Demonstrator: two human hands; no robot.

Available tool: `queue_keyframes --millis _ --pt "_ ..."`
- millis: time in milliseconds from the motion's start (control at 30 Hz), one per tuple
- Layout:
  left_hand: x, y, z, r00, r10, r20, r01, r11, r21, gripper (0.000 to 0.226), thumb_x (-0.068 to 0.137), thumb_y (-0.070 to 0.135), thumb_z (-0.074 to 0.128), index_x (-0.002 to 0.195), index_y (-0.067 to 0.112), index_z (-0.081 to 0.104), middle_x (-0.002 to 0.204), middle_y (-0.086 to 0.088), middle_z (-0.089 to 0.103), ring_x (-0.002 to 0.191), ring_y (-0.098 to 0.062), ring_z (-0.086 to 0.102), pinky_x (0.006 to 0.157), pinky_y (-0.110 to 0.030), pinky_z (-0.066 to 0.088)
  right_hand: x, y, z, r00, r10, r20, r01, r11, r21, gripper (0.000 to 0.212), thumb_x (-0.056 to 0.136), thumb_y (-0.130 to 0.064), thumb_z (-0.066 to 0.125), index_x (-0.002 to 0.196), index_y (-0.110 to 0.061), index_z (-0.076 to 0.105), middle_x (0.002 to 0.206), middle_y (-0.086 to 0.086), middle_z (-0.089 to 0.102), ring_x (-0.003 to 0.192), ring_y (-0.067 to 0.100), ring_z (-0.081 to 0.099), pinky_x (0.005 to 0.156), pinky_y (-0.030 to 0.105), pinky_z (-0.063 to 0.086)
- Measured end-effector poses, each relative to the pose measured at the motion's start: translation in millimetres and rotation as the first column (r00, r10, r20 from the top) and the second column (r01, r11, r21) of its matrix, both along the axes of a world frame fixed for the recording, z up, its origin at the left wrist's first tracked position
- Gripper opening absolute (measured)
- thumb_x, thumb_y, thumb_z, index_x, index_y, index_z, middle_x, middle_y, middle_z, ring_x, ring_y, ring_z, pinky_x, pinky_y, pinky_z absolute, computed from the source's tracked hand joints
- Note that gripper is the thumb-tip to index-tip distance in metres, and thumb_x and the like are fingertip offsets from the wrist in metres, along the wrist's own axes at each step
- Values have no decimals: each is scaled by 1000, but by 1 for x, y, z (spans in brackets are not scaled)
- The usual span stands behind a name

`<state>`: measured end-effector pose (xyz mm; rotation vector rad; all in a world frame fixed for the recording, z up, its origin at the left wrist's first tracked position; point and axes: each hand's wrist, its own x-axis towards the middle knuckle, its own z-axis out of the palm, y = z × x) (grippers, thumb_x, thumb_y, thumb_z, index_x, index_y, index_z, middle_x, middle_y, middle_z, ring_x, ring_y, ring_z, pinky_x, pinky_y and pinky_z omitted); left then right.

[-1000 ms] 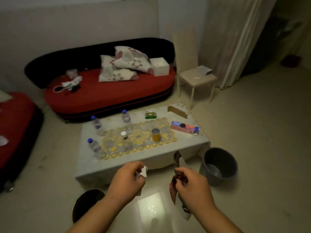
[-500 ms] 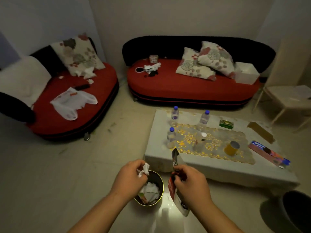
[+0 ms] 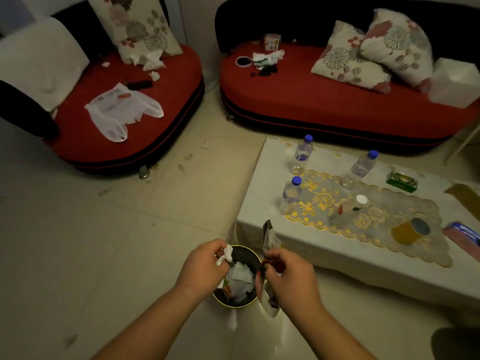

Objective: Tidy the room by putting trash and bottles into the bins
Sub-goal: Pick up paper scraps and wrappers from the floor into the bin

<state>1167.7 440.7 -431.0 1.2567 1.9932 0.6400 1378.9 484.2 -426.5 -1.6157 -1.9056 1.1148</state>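
Note:
A small round bin with a gold rim stands on the floor below my hands, holding crumpled white paper. My left hand pinches a crumpled white tissue over the bin's left rim. My right hand grips a torn snack wrapper that hangs at the bin's right rim. Three clear bottles with blue caps stand on the low white table.
A white plastic bag and crumpled tissues lie on the left red sofa. More litter sits on the far red sofa. A yellow can, a green box and a white-capped bottle are on the table. A dark bin shows at bottom right.
My view swung left and came nearer the small bin. Both hands, still holding the tissue and wrapper, now sit over the bin's rim.

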Motion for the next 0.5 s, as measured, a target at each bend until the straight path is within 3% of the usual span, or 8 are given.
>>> queue_keyframes --millis 133,267,400,500 --pt "-3 27 -79 1000 -5 -5 5 999 -38 18 75 18 66 86 33 65 80 14 64 74 -4 60 69 -32 52 -4 21 -69 1000 22 1 -22 1000 16 28 81 -18 75 102 -38 72 93 -19 70 86 -3 63 80 23 54" --pt "-14 41 -168 1000 -30 -1 30 996 -86 15 74 22 63 82 35 63 76 15 63 73 -1 60 62 -24 45 -14 30 -139 999 33 6 -33 999 -7 26 82 -21 75 103 -37 72 94 -21 70 88 -4 63 79 22 54" --pt "-23 51 -260 996 -85 -16 83 989 -126 22 76 20 66 85 39 61 78 18 62 75 3 58 63 -20 44 -22 33 -211 1000 7 -4 -7 1000 -24 28 80 -19 76 101 -38 73 92 -23 70 87 -5 63 78 18 53" --pt "-31 52 -308 993 -116 -17 112 983 -147 26 76 24 69 95 41 63 83 21 61 77 0 58 67 -20 47 -26 31 -248 999 -4 -37 2 999 -40 37 79 -16 77 93 -48 69 90 -29 68 86 -6 64 75 13 51"
